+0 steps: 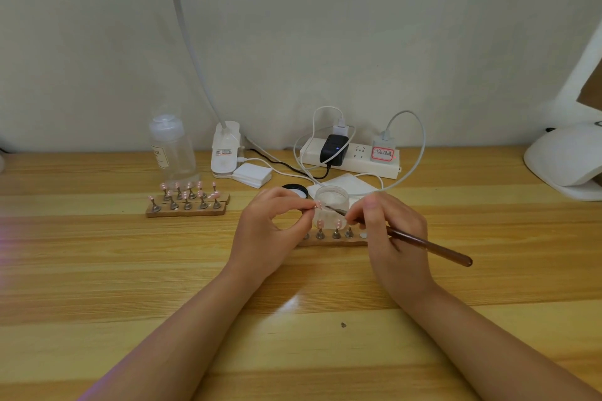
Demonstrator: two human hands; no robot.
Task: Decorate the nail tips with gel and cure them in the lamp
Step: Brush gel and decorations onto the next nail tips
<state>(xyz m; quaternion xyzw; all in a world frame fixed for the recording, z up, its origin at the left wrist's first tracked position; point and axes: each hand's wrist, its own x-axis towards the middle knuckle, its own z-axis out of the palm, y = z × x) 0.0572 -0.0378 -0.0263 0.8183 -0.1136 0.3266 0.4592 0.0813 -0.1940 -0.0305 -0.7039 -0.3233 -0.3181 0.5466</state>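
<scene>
My left hand (272,231) pinches a small pink nail tip (318,204) on its stand between thumb and forefinger, lifted above a wooden holder strip (329,240). My right hand (389,231) grips a brown-handled nail brush (423,244), and its fine tip touches the held nail tip. On the strip stand two more pink tips (321,224) on metal pegs. An open clear gel jar (332,202) sits just behind, its black lid (295,189) to the left. The white curing lamp (566,159) stands at the far right.
Two wooden strips (187,205) with several pink tips sit at the left. Behind them are a clear pump bottle (171,150), a desk lamp base (224,150), cotton pads (252,174), a power strip (350,156) with cables, and white wipes (350,184).
</scene>
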